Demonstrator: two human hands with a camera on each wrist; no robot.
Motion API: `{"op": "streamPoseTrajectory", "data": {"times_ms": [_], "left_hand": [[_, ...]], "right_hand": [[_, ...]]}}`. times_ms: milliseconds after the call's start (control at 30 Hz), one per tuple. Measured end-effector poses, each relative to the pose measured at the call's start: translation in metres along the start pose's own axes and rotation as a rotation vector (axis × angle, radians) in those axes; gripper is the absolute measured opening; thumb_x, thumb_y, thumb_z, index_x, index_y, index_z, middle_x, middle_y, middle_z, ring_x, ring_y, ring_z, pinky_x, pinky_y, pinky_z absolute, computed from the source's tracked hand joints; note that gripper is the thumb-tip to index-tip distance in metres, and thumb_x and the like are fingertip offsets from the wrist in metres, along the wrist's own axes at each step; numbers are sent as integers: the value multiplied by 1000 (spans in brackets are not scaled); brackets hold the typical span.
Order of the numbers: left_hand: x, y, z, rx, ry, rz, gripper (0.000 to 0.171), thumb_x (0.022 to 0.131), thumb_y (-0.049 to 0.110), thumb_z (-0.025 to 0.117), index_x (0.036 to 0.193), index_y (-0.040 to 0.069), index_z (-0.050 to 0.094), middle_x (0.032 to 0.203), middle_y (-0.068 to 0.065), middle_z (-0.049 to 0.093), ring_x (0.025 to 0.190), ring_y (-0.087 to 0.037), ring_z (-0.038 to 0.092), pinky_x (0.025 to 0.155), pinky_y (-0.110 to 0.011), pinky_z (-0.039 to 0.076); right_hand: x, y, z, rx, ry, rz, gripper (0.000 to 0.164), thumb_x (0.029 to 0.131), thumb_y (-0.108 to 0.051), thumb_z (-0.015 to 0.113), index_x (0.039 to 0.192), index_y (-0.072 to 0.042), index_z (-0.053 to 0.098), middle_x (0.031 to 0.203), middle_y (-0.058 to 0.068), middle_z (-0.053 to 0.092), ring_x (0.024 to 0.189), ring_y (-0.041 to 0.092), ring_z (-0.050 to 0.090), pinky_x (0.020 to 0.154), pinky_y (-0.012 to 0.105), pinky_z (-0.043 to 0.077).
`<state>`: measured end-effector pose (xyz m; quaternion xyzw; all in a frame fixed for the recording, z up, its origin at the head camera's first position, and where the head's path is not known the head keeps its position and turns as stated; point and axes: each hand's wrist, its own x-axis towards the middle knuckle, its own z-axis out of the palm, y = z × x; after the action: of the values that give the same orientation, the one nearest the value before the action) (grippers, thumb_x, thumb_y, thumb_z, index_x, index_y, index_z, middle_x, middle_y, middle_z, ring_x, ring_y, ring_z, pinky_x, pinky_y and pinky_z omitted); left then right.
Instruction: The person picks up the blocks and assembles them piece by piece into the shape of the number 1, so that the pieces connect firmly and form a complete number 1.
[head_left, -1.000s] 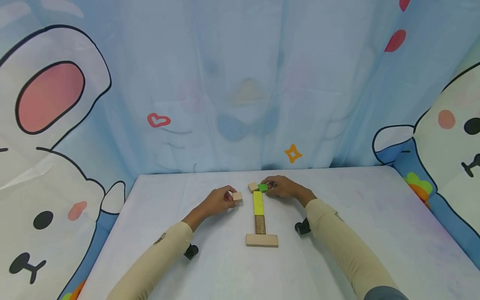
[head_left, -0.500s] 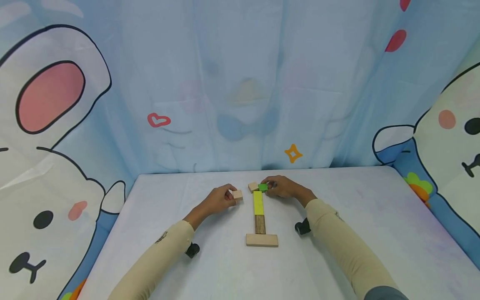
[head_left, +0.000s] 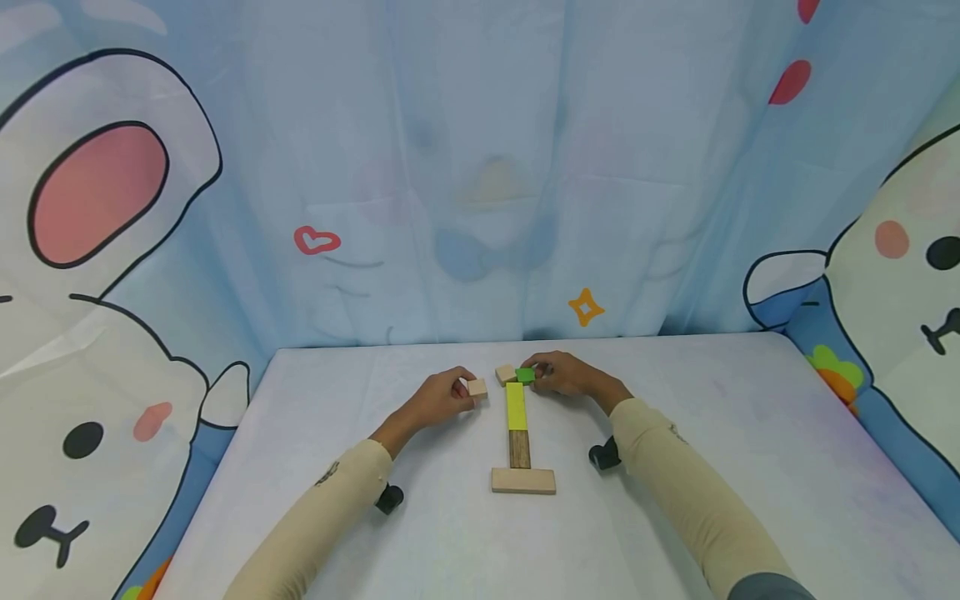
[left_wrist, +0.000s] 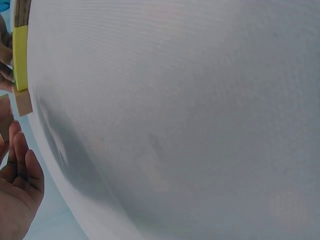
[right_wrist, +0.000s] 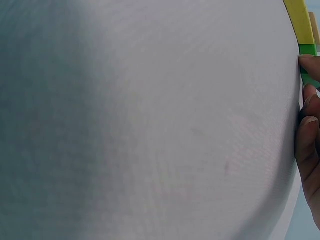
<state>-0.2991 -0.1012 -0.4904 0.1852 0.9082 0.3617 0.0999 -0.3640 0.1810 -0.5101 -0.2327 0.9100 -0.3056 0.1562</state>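
Note:
Between the thumb and fingers of my left hand (head_left: 441,396) is a small plain wooden block (head_left: 477,388), held just left of the laid-out blocks. My right hand (head_left: 561,372) pinches a green block (head_left: 524,375) at the far end of a yellow block (head_left: 516,407); the right wrist view shows a fingertip on the green block (right_wrist: 307,49). Beside the green one, on its left, lies another plain wooden block (head_left: 506,374), turned at an angle. A brown wood-grain block (head_left: 519,448) continues the line nearer, ending at a wider plain block (head_left: 523,481) set crosswise.
All the blocks lie on a white-covered table (head_left: 645,533). Behind its far edge hangs a light blue printed curtain (head_left: 480,275). Black wrist cameras sit under the left sleeve (head_left: 322,508) and the right sleeve (head_left: 682,492).
My left hand has edged slightly to the right and away with its wooden block, closer to the laid-out blocks. The right hand stays at the green block.

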Motion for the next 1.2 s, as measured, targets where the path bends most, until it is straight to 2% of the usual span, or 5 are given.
{"op": "streamPoseTrajectory", "data": {"times_ms": [433,1200], "left_hand": [[5,11,-1,0,8,-30,35,93,13,71,126,6,60,92,-3,64,77,-11,54,67,-22,46],[9,6,0,4,22,-24,34,93,12,71,124,6,61,94,-5,66,78,-12,57,68,-23,46]], "right_hand": [[0,-2,-1,10,-5,7,39,95,-19,68,132,-11,63,105,6,62,94,20,53,85,38,44],[-2,-3,-1,19,-3,9,39,94,-17,68,132,-10,63,104,6,63,94,20,53,84,37,44]]}}
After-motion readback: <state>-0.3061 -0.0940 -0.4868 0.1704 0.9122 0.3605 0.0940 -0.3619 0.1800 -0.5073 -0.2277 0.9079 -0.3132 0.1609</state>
